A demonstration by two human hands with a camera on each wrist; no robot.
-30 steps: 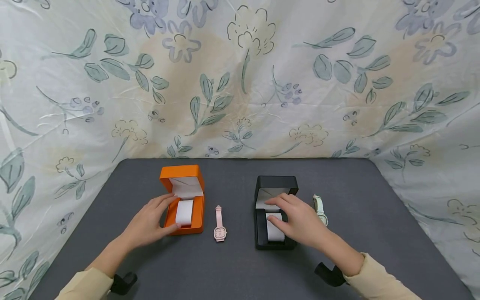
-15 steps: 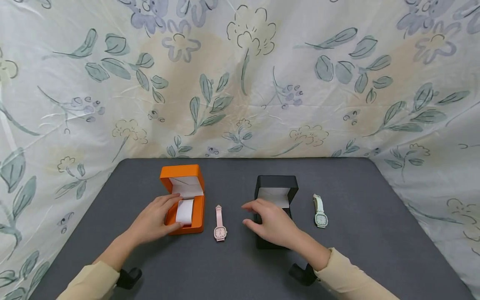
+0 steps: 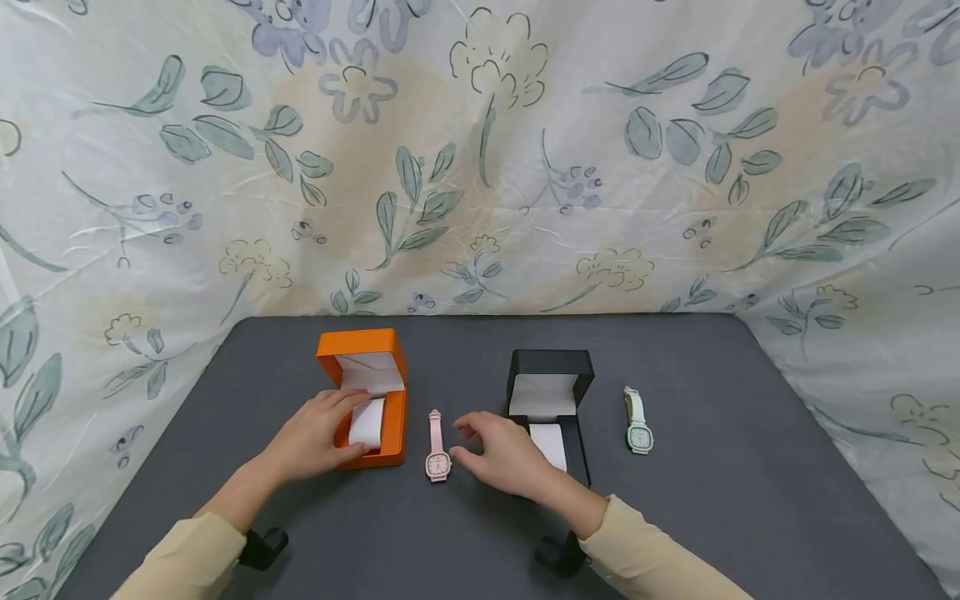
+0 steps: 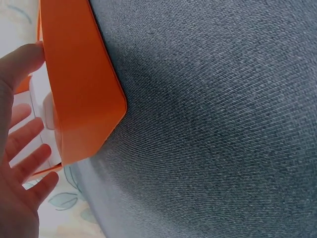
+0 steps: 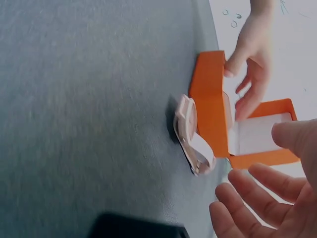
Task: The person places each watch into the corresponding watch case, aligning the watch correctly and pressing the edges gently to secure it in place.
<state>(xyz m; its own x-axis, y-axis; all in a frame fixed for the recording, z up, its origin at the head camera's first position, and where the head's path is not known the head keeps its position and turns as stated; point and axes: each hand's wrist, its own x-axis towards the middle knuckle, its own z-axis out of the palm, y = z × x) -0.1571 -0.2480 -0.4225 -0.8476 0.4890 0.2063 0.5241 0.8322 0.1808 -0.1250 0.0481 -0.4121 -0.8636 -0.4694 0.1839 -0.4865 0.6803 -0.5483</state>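
Note:
My left hand [image 3: 311, 437] is at the left side of an orange watch box [image 3: 393, 425], its thumb at the front rim and its fingers spread over the opening. The lid stands up, and a white cushion [image 3: 367, 423] sits inside. A pink wristwatch [image 3: 438, 465] lies on the table just right of that box. My right hand [image 3: 506, 454] hovers beside this watch with relaxed fingers and nothing in them; the right wrist view shows the pink wristwatch [image 5: 185, 121] apart from the fingers. Behind the right hand stands a black watch box [image 3: 576, 442], lid raised, partly hidden by hand and forearm.
A pale green wristwatch [image 3: 640, 437] lies to the right of the black box. The dark grey tabletop [image 3: 720, 500] is bordered at the back and sides by a floral cloth [image 3: 480, 208]. Inside the black box is a white cushion [image 3: 549, 443].
My right hand has moved left from over the black box to beside the pink wristwatch, uncovering the green wristwatch. My left hand has stayed at the orange box.

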